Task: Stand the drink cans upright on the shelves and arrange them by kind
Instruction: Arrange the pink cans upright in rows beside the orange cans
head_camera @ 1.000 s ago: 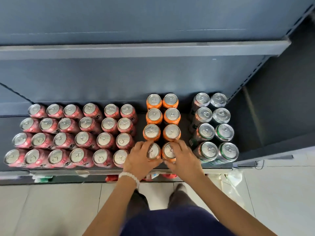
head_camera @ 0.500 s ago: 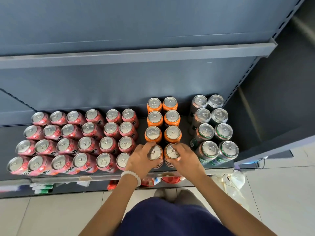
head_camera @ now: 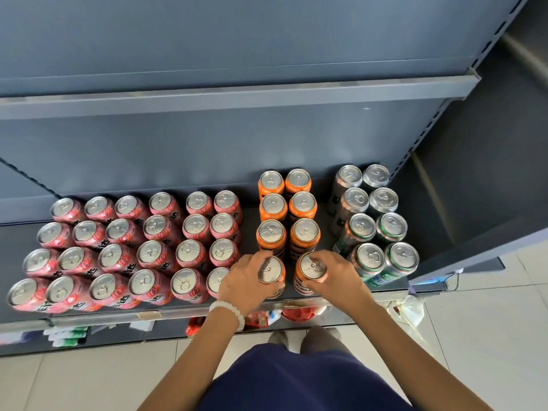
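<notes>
At lower centre, the left hand (head_camera: 247,281) and right hand (head_camera: 336,278) still curl round the two front orange cans (head_camera: 271,272) (head_camera: 310,269) on the shelf (head_camera: 166,314), now slightly apart; red cans (head_camera: 133,244) left, green cans (head_camera: 373,226) right; labels unreadable.

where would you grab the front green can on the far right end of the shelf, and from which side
Grip the front right green can round its upper side wall just under the rim, coming from the front-right. It stands upright at the shelf edge; its front and right are open, while green neighbours crowd its left and back.
</notes>
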